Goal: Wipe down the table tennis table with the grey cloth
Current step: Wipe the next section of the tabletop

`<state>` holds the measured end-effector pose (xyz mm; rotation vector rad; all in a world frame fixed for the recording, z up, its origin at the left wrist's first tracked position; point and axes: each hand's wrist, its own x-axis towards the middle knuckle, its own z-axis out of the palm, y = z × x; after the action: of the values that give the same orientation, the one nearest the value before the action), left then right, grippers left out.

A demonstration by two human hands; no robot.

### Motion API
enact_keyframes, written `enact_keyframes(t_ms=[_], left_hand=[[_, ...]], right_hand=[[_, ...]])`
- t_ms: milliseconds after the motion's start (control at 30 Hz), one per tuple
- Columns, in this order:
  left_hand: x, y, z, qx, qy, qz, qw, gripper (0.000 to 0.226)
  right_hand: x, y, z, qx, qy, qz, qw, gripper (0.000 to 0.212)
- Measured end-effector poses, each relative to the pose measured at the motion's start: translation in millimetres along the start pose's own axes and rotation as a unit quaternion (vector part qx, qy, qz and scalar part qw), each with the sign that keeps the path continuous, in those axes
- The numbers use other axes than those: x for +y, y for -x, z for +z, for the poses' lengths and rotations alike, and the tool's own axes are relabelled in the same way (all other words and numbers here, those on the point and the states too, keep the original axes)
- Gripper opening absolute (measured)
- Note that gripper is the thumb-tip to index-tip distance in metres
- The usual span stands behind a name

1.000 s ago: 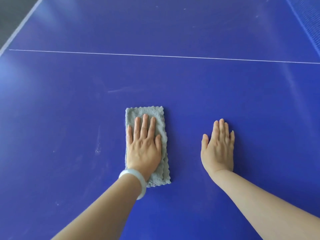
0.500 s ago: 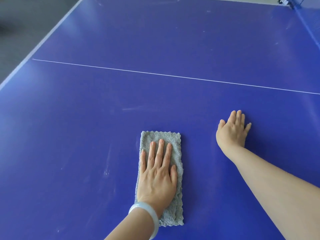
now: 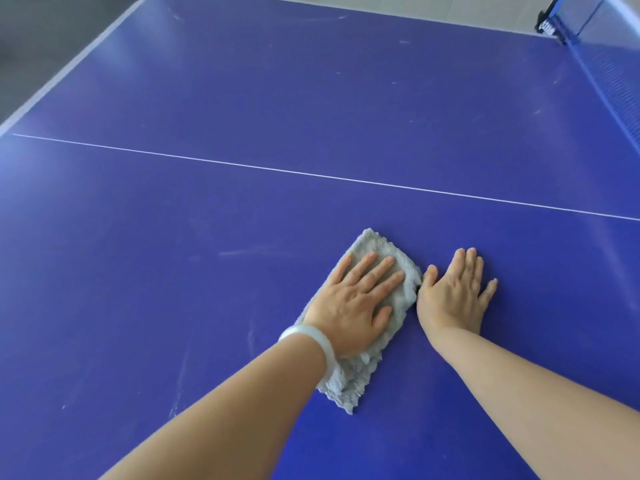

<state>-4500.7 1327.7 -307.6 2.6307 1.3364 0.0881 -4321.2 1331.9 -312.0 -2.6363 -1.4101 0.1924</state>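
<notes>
Grey and folded into a long pad, the cloth [image 3: 367, 317] lies flat on the blue table tennis table [image 3: 311, 109] just below and right of the frame's centre, angled so its far corner points toward the upper left. The left hand [image 3: 353, 306] presses down on it palm-flat, fingers extended and slightly spread, a pale bangle [image 3: 311, 344] on the wrist. The right hand [image 3: 453, 296] rests bare on the table just beside the cloth's right edge, fingers straight and close together with the little finger splayed out; its thumb nearly touches the cloth, though whether they meet I cannot tell. The step in hand looks like a wiping stroke, with the right hand bracing the body. Pale smears [image 3: 249, 252] show to the left of the cloth and lower left of it, and faint marks dot the far half beyond the white line [image 3: 242, 164], so much of the surface seems unwiped. The next move calls for steady downward pressure while sliding the pad toward those smears, keeping it flat.
</notes>
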Motion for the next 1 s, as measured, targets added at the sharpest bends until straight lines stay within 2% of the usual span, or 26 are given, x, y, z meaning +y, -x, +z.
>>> enact_keyframes(t_ms=[133, 200, 267, 333, 467, 533, 600, 767, 900, 1000], left_hand=[[-51, -5, -12, 0.042, 0.011, -0.192, 0.98, 0.059], [-38, 3, -10, 0.051, 0.026, -0.256, 0.965, 0.06], [3, 6, -2, 0.052, 0.029, -0.209, 0.976, 0.06], [38, 0, 8, 0.024, 0.016, -0.091, 0.995, 0.059], [37, -55, 0, -0.042, -0.015, 0.046, 0.998, 0.065], [28, -86, -4, -0.051, -0.053, 0.087, 0.993, 0.061], [20, -113, -7, -0.049, -0.046, 0.079, 0.995, 0.056], [-21, -126, -15, 0.012, 0.008, -0.083, 0.996, 0.055], [-88, -67, -20, 0.055, 0.032, -0.23, 0.971, 0.058], [-102, -17, -22, 0.065, 0.046, -0.305, 0.949, 0.058]], right_hand=[[2, 0, 1, -0.005, 0.027, -0.001, 1.0, 0.066], [1, 1, 1, -0.008, 0.033, 0.0, 0.999, 0.067], [1, 0, 1, -0.011, 0.038, -0.002, 0.999, 0.069], [1, -1, 0, -0.015, 0.03, -0.003, 0.999, 0.068], [4, -2, -3, -0.003, -0.016, -0.002, 1.0, 0.064], [4, -3, -3, 0.007, -0.015, -0.006, 1.0, 0.065], [5, -2, -2, 0.006, -0.004, -0.006, 1.0, 0.065], [5, -2, 0, 0.003, 0.006, -0.006, 1.0, 0.065], [6, -2, 1, 0.0, 0.013, -0.005, 1.0, 0.067], [2, -2, 1, -0.006, 0.011, -0.004, 1.0, 0.069]])
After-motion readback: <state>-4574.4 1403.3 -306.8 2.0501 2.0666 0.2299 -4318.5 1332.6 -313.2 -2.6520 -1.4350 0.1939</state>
